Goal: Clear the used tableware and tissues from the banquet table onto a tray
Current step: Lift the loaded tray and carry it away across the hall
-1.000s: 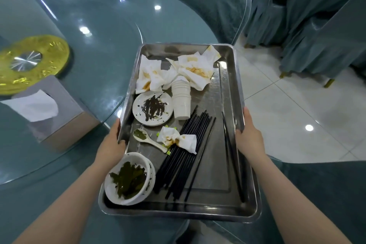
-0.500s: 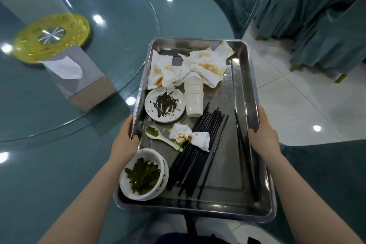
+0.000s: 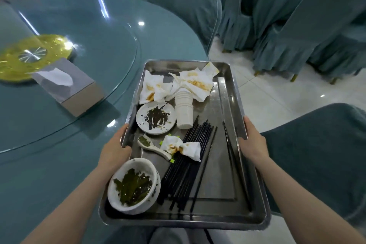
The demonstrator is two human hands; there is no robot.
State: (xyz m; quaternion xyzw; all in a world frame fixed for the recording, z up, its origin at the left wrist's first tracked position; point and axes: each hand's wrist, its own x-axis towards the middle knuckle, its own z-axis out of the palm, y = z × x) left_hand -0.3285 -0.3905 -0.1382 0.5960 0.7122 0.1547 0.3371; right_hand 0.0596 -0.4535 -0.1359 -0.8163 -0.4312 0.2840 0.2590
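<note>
Head view: the left hand (image 3: 113,149) and right hand (image 3: 252,144) grip the long rims of the steel tray (image 3: 217,174), fingers curled round them, holding it at the bench (image 3: 89,31) edge, loaded with bowl (image 3: 134,184), plate (image 3: 156,118), spoon (image 3: 153,145), cups (image 3: 184,109), chopsticks (image 3: 186,172) and soiled tissues (image 3: 190,83).

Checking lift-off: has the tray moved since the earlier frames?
Yes. The tray has drawn back toward the camera: the tissue box, earlier beside its middle, now lies beside its far end.

You see a shiny metal tray (image 3: 233,93), crumpled paper tissues (image 3: 190,83), a glossy glass tabletop (image 3: 95,31), and cloth-covered chairs (image 3: 309,31).
</note>
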